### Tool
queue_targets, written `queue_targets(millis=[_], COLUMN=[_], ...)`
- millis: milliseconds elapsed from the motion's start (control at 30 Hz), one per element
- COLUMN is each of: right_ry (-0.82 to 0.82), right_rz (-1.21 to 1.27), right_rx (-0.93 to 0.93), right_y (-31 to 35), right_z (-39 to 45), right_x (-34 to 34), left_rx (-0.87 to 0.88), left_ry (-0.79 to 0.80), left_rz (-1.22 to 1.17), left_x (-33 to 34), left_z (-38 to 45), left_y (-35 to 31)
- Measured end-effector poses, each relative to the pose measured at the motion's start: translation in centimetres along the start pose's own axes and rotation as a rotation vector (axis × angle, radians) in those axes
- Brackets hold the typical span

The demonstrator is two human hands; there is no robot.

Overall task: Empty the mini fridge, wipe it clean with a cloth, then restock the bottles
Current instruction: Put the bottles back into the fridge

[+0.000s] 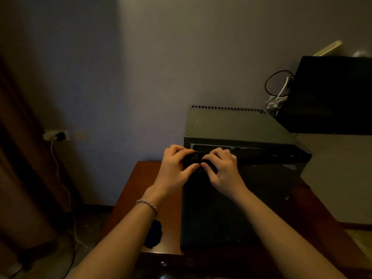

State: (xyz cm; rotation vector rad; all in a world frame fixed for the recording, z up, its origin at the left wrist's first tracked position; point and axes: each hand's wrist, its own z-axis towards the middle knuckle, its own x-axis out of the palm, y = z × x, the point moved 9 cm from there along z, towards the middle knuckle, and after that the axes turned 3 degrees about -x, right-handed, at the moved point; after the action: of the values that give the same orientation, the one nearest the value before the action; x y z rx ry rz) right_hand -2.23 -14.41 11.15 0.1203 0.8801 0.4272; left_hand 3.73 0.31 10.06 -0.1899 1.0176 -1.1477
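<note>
Both hands at the mini fridge's top front edge

Left hand (174, 166) and right hand (222, 170) each have a curled grip pinching the dark door top of the mini fridge (237, 125); a dark cloth (154, 236) lies on the surface (141, 178) below-left of that grip.

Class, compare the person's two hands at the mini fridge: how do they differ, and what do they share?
The left hand is at the fridge's left corner; the right hand is nearer the middle of the door's top edge. The left wrist wears a braided bracelet; the right wrist is bare. Both hands curl their fingers on a dark thing at the top front of the mini fridge; it is too dim to name.
</note>
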Motion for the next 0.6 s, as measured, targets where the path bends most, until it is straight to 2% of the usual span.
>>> queue_targets(millis=[67, 200, 600], right_ry=[-0.026, -0.087, -0.116], right_rz=[-0.027, -0.082, -0.187], right_rx=[0.029, 0.040, 0.040], right_y=[-0.6, -1.2, -1.7], right_z=[0.7, 1.8, 3.0], right_x=[0.7, 1.3, 2.5], left_rx=[-0.081, -0.182, -0.194], left_ry=[-0.081, -0.135, -0.150], left_rz=[-0.065, -0.187, -0.230], left_x=[0.3, 0.8, 1.7], left_z=[0.4, 1.3, 3.0], left_y=[1.3, 2.8, 4.7])
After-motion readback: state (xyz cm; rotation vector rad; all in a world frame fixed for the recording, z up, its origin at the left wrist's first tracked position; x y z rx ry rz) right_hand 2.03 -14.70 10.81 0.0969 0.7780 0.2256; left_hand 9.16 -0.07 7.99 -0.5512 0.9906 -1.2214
